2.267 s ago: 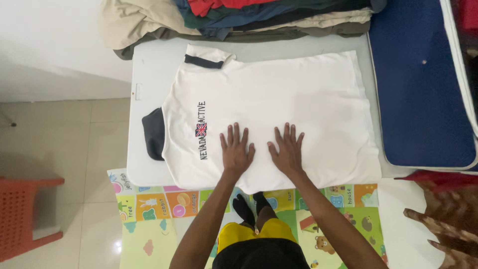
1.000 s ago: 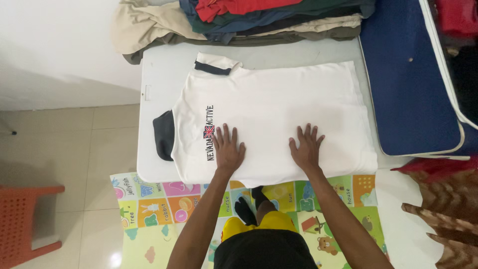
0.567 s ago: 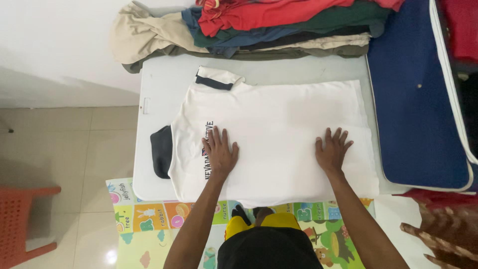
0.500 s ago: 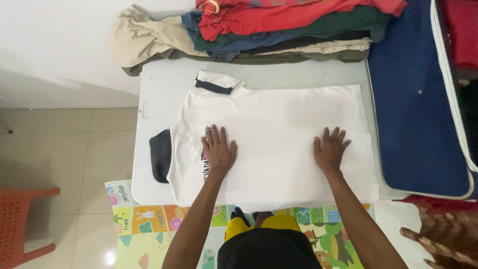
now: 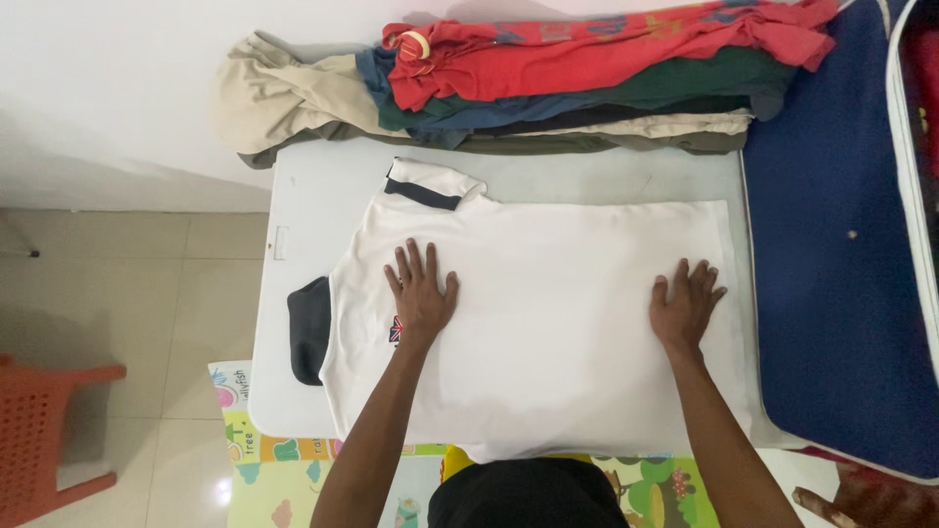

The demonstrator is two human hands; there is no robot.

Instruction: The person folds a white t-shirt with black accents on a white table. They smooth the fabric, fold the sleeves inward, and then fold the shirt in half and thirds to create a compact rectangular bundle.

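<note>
A white shirt lies flat across the grey table, dark collar toward the left edge; left hand and right hand press on it, fingers spread, gripping nothing; bare table borders it left and behind, before the pile of clothes.

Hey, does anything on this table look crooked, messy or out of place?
Mostly tidy. The white polo shirt lies flat under both hands, but its dark-trimmed sleeve sticks up crookedly, and the pile of coloured clothes at the table's far edge is rumpled.
</note>
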